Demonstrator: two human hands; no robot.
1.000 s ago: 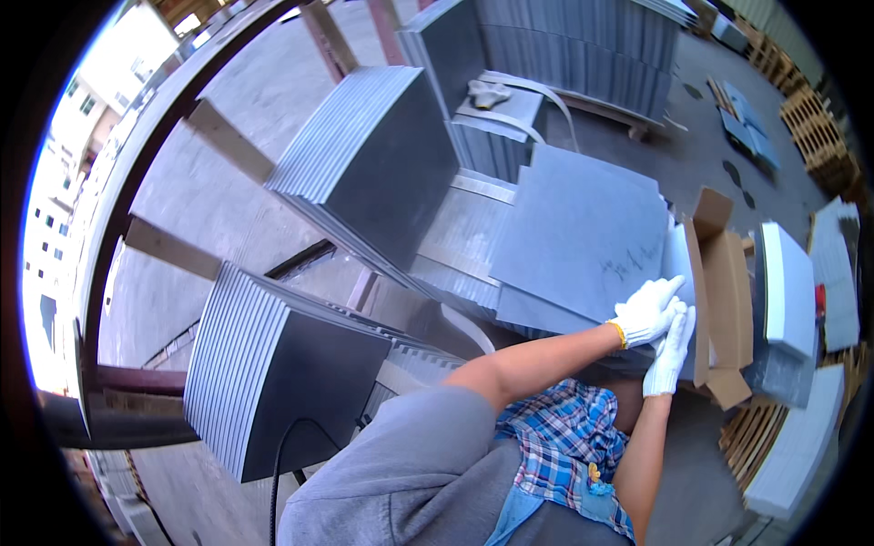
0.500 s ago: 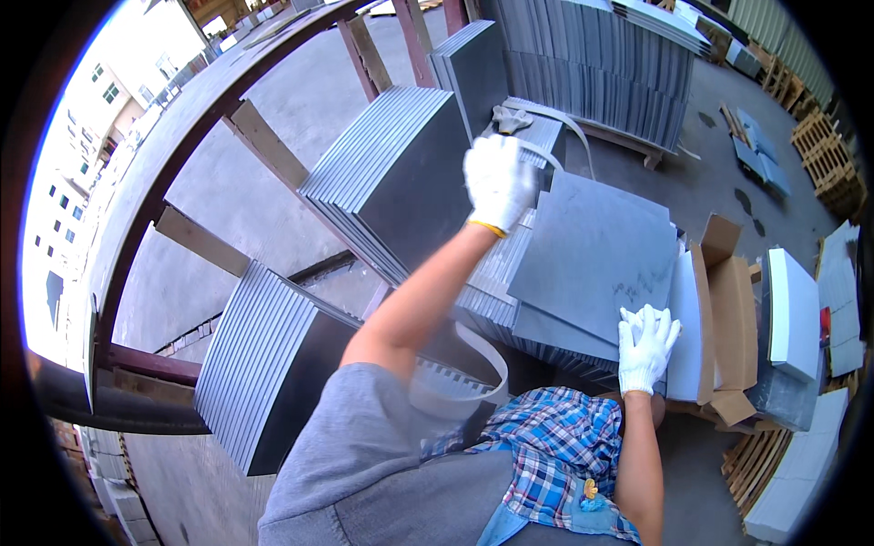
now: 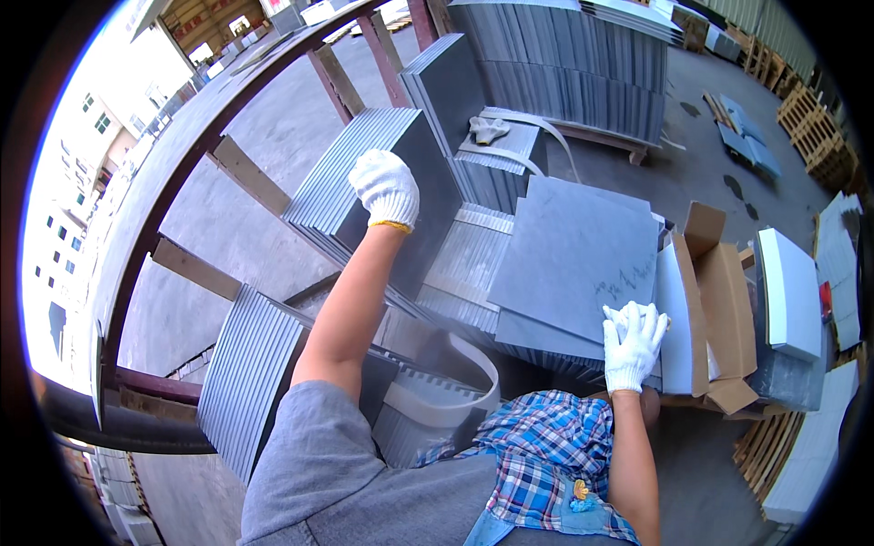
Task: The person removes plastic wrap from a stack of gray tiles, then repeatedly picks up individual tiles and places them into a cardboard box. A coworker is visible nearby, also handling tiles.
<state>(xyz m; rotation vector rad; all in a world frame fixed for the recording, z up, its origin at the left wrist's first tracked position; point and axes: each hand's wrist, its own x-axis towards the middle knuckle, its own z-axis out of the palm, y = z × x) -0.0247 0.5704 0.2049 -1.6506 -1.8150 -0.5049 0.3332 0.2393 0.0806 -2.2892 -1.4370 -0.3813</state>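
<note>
Head view, looking down. The left hand [image 3: 386, 187], in a white knit glove, lies with its fingers curled over the upper edge of the front slab in a leaning stack of grey tiles [image 3: 364, 196]; whether it grips the slab or only rests on it cannot be told. This stack stands on edge, tilted back against a rusty steel frame [image 3: 187, 159] with wooden crossbars, to the person's left. Half a second ago the same hand was raised farther right, over the stack behind; it now sits lower and to the left, on the nearer stack.

The right hand [image 3: 631, 341], also gloved, rests flat with fingers spread at the near right corner of a flat grey tile [image 3: 574, 255] that lies face up on a low pile of tiles in front of the person. Its place matches the earlier frame, pressed at that same corner.

Just right of the flat tile stands an open cardboard box [image 3: 719, 300] with white sheets in it, and beyond it a white slab [image 3: 790, 291] on a grey block. Behind the flat tile a further stack [image 3: 501, 164] carries a spare white glove [image 3: 487, 129] and a pale strap. A second loop of pale strap [image 3: 446, 391] lies near the person's chest, beside another leaning stack [image 3: 250, 382] at lower left. Wooden pallets [image 3: 819, 136] show at the right rim.
</note>
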